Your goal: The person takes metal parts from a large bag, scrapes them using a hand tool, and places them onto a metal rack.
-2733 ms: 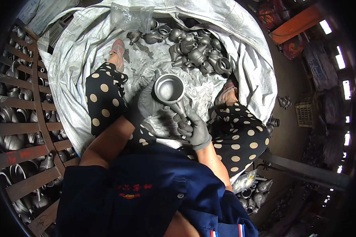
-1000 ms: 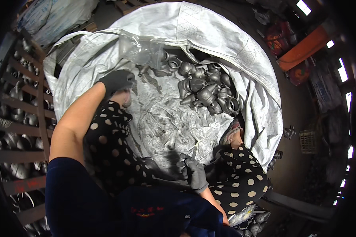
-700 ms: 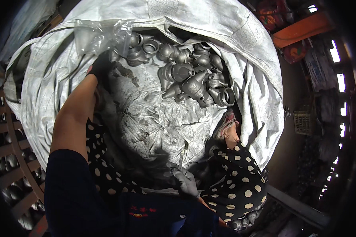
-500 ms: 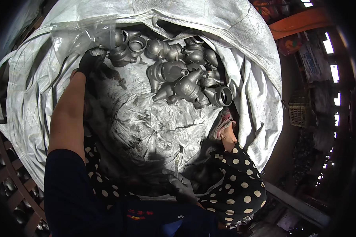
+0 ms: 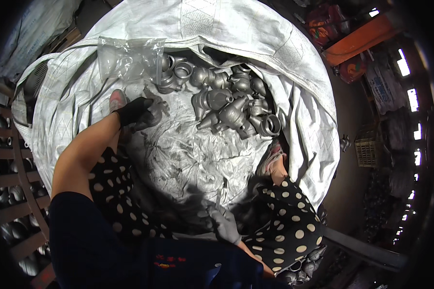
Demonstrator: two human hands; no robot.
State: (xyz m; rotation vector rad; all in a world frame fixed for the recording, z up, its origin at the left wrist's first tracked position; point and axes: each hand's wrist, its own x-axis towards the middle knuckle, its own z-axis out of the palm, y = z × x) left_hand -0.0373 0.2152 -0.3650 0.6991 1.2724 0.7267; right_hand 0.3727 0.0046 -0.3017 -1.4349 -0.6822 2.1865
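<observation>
My left hand (image 5: 134,112), in a dark glove, reaches over the left side of a big white woven sack. Its fingers are closed round a grey, rounded metal casting (image 5: 152,117), which is partly hidden and in shadow. Low in the middle, my right hand (image 5: 223,224) wears a light grey glove. A thin, strip-like metal tool (image 5: 219,196) points up and away from its closed fingers; the handle is hidden. Several grey hollow metal castings (image 5: 232,115) lie heaped at the far right inside the sack, apart from both hands.
The white sack's (image 5: 197,19) folded rim surrounds the work area. A clear plastic bag (image 5: 130,60) hangs over its far left edge. My feet stand inside, one shoe (image 5: 116,99) at left. Slatted racks (image 5: 14,173) of castings are at left, a yellowish crate (image 5: 366,147) at right.
My left hand has drawn back from beside the plastic bag, toward me and to the right, with a casting. My right hand stays low with the tool. The view has shifted slightly.
</observation>
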